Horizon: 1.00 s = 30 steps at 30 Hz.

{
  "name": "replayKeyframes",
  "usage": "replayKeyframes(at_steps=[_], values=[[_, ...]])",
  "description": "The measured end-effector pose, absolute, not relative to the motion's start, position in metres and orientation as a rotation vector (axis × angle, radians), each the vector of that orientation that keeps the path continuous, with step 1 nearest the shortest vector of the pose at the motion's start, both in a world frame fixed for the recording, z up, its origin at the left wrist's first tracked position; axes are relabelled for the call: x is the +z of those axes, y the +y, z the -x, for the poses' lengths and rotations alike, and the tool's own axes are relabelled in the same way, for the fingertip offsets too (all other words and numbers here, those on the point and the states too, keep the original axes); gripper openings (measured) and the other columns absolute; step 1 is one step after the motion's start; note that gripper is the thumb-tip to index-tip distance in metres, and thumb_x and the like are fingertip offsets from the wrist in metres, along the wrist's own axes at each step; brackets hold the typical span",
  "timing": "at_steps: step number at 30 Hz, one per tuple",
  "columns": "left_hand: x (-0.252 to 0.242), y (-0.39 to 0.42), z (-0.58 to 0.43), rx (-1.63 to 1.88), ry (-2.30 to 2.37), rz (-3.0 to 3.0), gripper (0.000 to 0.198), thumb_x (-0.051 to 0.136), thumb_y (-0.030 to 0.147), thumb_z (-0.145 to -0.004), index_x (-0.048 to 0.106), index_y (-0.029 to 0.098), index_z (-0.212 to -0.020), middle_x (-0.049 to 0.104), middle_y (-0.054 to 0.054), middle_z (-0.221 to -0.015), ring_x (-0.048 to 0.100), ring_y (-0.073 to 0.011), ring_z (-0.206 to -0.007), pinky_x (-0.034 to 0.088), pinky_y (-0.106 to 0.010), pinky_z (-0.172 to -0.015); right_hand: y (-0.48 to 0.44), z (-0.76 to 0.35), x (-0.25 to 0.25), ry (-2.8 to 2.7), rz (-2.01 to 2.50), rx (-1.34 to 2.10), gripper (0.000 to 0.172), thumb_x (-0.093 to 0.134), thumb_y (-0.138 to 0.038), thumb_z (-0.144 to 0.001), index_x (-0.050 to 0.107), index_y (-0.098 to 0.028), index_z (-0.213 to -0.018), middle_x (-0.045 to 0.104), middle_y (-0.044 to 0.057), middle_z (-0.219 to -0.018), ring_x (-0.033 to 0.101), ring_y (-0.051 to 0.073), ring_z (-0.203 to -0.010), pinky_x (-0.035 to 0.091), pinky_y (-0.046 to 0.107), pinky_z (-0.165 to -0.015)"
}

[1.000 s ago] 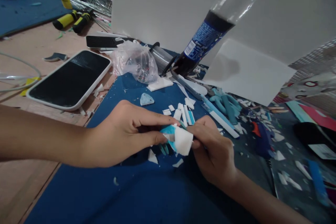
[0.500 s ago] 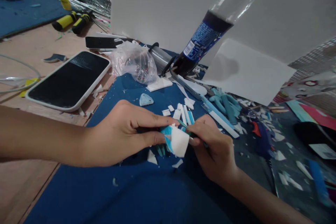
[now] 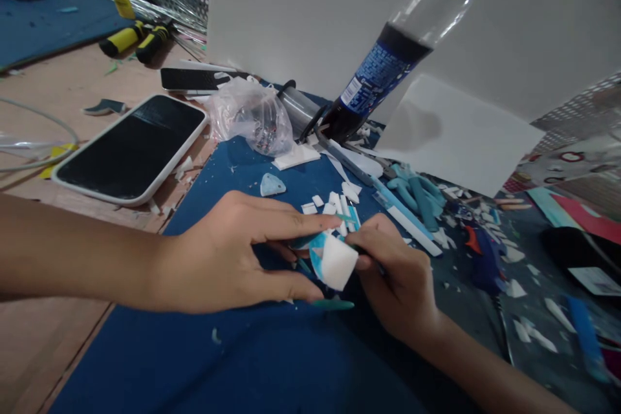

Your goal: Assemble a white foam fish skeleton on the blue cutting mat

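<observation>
A small white foam piece with a blue face [image 3: 334,261] stands on the blue cutting mat [image 3: 252,349], held between both hands. My left hand [image 3: 228,257] comes in from the left. Its index finger stretches over the piece's top, its middle fingers touch the blue side, and its thumb lies low on the mat. My right hand [image 3: 398,278] is closed in a pinch against the piece's right edge. It grips a thin teal tool [image 3: 345,217] whose tip shows just above the piece.
Small white and blue foam offcuts [image 3: 334,202] lie just behind the hands. A leaning cola bottle [image 3: 383,71], a clear plastic bag [image 3: 252,115] and a white-framed tablet [image 3: 130,145] stand further back. Teal scissors [image 3: 417,191], a white sheet [image 3: 456,132] and scraps lie right.
My left index finger has stretched out over the piece and my thumb has dropped onto the mat. The piece has tipped slightly toward my right hand.
</observation>
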<state>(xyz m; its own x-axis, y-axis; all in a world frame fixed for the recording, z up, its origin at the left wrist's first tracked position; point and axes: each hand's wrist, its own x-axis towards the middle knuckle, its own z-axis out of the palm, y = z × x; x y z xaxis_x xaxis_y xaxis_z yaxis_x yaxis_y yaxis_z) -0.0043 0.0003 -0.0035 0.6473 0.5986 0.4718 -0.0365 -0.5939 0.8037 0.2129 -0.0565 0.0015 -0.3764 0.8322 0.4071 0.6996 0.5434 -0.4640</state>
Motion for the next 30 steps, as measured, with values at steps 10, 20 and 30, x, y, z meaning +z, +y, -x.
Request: replayKeyframes(at_steps=[10,20,30], values=[[-0.0025,0.0032,0.0063,0.974,0.409,-2.008,0.015,0.072,0.023,-0.079,0.075,0.021,-0.093,0.074,-0.001,-0.075,0.065,-0.01,-0.062,0.052,-0.014,-0.057,-0.0537,-0.2126,0.0011,-2.212,1.21,0.345,0.045,0.035,-0.045,-0.098,0.054,-0.017,-0.067,0.048,-0.001,-0.055,0.04,0.013,-0.052,0.034,0.029,-0.056],[-0.0005,0.0025,0.0079,0.952,0.443,-2.04,0.013,0.068,0.026,-0.082,0.074,0.015,-0.084,0.064,-0.001,-0.064,0.055,-0.007,-0.054,0.046,-0.012,-0.051,-0.0538,-0.2118,0.0014,-2.197,1.171,0.361,0.045,0.036,-0.044,-0.098,0.055,-0.016,-0.068,0.047,-0.001,-0.054,0.038,0.012,-0.051,0.033,0.029,-0.056],[-0.0005,0.0016,0.0078,0.901,0.403,-2.082,0.017,0.062,0.024,-0.086,0.073,0.012,-0.091,0.067,-0.002,-0.071,0.058,-0.0072,-0.057,0.046,-0.012,-0.054,-0.0583,-0.2052,0.0024,-2.177,1.196,0.334,0.043,0.036,-0.039,-0.099,0.051,-0.018,-0.065,0.047,-0.001,-0.055,0.041,0.012,-0.052,0.036,0.029,-0.055]])
